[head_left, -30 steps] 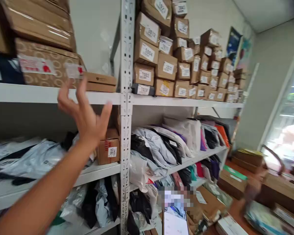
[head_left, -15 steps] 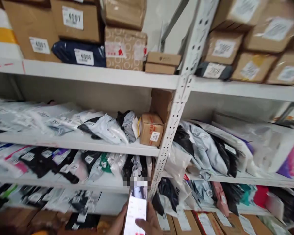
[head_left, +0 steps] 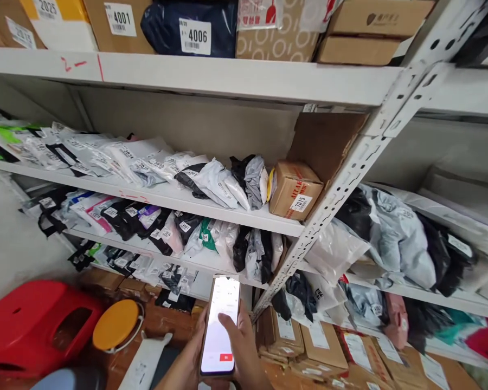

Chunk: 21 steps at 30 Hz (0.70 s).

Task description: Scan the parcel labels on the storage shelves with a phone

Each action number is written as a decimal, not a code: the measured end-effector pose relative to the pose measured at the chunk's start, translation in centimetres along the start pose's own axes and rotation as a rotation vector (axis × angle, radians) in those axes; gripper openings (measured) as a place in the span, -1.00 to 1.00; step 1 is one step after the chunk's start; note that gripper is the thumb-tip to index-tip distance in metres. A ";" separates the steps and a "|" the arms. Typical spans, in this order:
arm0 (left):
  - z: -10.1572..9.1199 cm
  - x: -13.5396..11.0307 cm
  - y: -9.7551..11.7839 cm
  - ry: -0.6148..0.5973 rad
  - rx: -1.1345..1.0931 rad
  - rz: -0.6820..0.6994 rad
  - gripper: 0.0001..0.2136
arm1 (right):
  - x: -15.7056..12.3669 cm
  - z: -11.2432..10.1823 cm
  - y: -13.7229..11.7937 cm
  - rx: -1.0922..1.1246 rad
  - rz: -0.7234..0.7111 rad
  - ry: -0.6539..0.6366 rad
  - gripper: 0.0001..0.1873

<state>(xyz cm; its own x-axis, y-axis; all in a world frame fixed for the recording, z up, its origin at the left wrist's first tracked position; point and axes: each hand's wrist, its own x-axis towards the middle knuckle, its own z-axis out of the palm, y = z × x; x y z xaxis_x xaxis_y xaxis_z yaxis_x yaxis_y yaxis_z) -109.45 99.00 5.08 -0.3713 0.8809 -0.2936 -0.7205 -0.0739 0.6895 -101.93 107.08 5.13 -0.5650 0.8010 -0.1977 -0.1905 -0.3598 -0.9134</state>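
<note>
A smartphone with a bright, mostly white screen is held upright at the bottom centre. My left hand grips its left edge, with most of the fingers hidden behind it. On the other side, my right hand wraps the right edge, and its thumb lies over the middle of the screen. A small red button shows near the screen's lower end; the text is too small to read. Past the phone stands a white metal shelf with rows of labelled parcels. A small carton marked 7015 sits at its right end.
A perforated white post divides the two shelf units. At the lower left are a red plastic stool and a yellow round stool. Cartons stand on the floor at right. A navy parcel lies on the upper shelf.
My view has tilted down and turned left, bringing the floor and stools into sight. The phone shows more fully, its screen is whiter, and my right thumb is higher on it.
</note>
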 end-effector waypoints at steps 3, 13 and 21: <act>-0.1 -1.1 0.4 0.117 -0.004 -0.074 -0.22 | 0.0 -0.1 0.9 0.032 -0.003 -0.015 -0.41; -0.3 -3.7 1.3 -0.010 -0.011 -0.105 -0.11 | -1.9 -1.2 -1.1 0.082 0.066 -0.217 -0.51; -0.2 -3.3 0.5 -0.035 0.047 -0.100 -0.11 | -1.5 -1.0 0.7 -0.035 -0.060 -0.251 -0.32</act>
<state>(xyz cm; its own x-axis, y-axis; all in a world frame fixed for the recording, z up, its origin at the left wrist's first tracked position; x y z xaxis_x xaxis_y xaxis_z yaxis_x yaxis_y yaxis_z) -108.70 95.95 6.31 -0.2771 0.8988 -0.3397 -0.7242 0.0370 0.6886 -100.46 106.12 4.41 -0.7359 0.6751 -0.0523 -0.2041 -0.2948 -0.9335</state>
